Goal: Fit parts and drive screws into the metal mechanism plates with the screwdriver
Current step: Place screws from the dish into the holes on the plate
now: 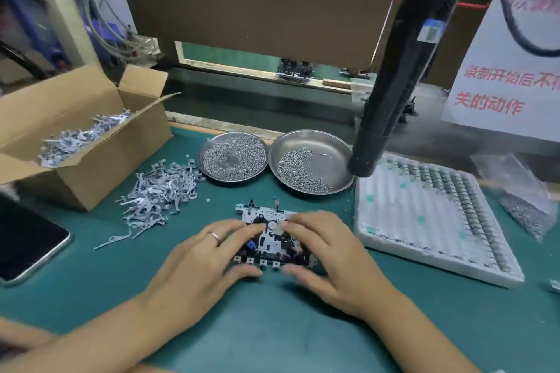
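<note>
Still at the fitting stage: plate [266, 232] flat on the mat [272, 327], gripped at its edges by left hand [206, 257] and right hand [327, 254]. Screwdriver [400, 70] hanging untouched above; no screws visibly driven, though hard to tell.
</note>
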`<move>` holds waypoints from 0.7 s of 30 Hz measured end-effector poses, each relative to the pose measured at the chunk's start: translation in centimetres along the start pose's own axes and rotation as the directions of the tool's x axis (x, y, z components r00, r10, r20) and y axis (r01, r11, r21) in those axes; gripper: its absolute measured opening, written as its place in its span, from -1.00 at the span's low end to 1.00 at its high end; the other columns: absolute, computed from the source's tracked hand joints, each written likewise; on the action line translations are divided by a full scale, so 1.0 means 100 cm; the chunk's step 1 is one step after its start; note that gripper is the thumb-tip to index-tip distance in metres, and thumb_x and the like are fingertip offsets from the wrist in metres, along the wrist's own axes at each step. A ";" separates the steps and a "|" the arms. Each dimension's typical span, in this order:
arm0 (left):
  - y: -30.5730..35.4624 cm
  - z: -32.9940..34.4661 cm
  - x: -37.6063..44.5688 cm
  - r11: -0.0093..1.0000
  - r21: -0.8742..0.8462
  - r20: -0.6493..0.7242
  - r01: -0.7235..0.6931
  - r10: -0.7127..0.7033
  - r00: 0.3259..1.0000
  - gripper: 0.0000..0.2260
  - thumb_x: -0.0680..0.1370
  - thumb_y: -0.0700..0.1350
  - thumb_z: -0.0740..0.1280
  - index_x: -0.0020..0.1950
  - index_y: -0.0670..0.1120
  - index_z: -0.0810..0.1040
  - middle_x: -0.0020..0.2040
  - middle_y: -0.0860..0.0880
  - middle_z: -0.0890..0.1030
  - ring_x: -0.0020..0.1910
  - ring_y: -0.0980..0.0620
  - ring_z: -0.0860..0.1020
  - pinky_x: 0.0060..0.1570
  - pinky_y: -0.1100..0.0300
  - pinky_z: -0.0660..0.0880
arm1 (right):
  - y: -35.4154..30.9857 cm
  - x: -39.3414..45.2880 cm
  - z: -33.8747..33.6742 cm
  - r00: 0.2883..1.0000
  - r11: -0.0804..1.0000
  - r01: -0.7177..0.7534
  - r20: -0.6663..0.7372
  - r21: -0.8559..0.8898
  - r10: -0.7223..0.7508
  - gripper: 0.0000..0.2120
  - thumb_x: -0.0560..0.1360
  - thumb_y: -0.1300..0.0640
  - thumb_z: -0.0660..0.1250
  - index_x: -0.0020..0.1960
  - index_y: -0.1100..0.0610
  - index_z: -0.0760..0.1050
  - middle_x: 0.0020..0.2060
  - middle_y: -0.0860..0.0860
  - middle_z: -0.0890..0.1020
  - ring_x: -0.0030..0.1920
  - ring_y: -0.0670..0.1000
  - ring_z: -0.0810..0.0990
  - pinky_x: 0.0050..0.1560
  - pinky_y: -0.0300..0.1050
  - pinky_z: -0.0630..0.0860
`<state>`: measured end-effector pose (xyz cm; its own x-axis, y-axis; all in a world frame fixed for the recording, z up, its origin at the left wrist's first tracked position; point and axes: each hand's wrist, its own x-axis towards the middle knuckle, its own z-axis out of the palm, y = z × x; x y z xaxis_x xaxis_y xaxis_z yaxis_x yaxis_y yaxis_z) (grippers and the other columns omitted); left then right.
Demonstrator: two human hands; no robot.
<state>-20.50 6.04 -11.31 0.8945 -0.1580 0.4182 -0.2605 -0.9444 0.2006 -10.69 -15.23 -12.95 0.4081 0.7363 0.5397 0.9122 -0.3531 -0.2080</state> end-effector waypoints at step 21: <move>-0.084 -0.023 -0.023 0.927 0.091 -0.138 0.364 -0.350 0.926 -0.73 0.42 -0.41 0.42 0.11 -0.28 0.62 -0.15 -0.23 0.61 -0.18 -0.28 0.60 -0.19 -0.10 0.55 | -0.001 0.002 0.006 0.980 0.984 -0.142 0.122 -0.106 0.154 -0.63 0.50 0.12 0.38 0.29 0.16 0.51 0.22 -0.02 0.58 0.25 0.11 0.52 0.07 0.08 0.57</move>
<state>-21.19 15.05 -11.89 0.8698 0.2242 0.4396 0.1173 -0.9592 0.2571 -10.65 -14.67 -13.33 0.5455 0.7377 0.3978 0.8360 -0.5129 -0.1950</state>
